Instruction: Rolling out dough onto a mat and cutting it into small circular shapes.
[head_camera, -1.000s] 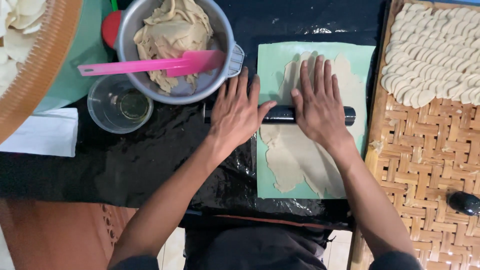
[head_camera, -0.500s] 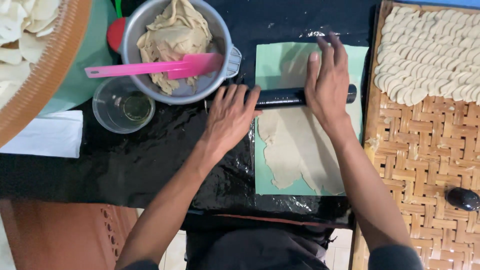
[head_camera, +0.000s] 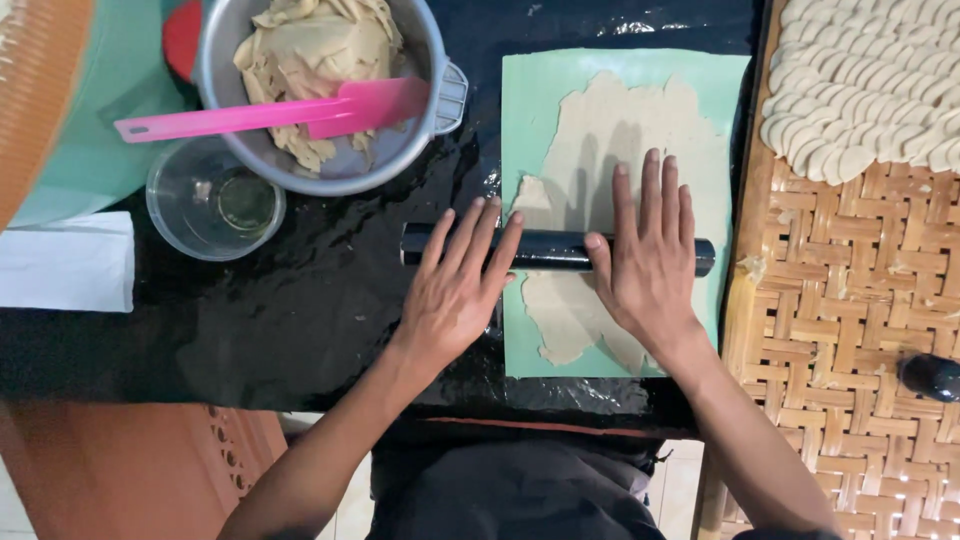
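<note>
Both flat palms press a dark rolling pin across thin dough on a green mat.

A metal bowl (head_camera: 320, 90) of dough scraps with a pink spatula (head_camera: 270, 110) sits in easy reach on the table. The left hand (head_camera: 455, 285) and right hand (head_camera: 650, 260) lie open-fingered on the rolling pin (head_camera: 545, 250), spreading pressure over the dough sheet (head_camera: 600, 150) on its green mat (head_camera: 520, 90); a woven tray (head_camera: 850, 330) carries cut pieces.
</note>
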